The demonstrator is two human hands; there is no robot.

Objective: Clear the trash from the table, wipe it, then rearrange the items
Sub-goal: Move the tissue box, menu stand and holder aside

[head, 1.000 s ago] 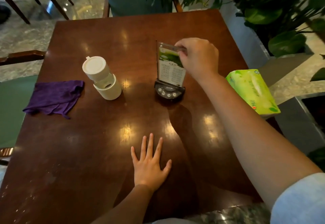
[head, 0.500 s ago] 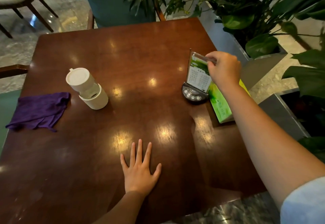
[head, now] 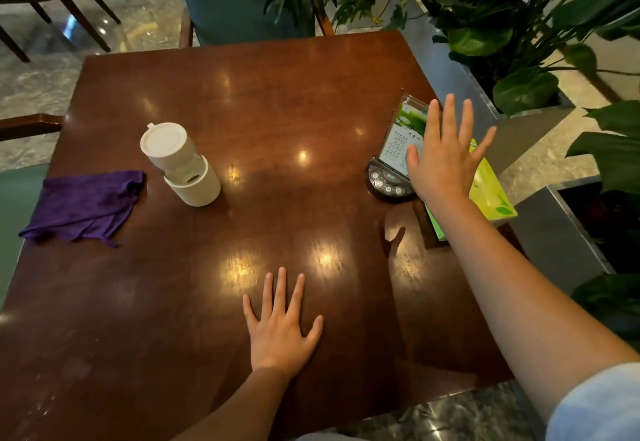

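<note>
Your right hand (head: 445, 160) hovers released, fingers spread, apparently clear of the menu stand (head: 398, 160); left hand (head: 280, 333) flat on the tabletop (head: 277, 101); square the stand beside the tissue pack (head: 491, 195).

The right hand (head: 441, 160) covered the right part of the menu stand (head: 398, 153) and much of the green tissue pack (head: 488, 191). The stand's print was too small to read, perhaps a price list. The table (head: 277, 101) ran past the bottom edge.

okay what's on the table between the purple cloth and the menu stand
In the head view, only the white canister stands between the purple cloth and the menu stand, close to the cloth's side. The rest of that stretch is bare wooden table.
</note>
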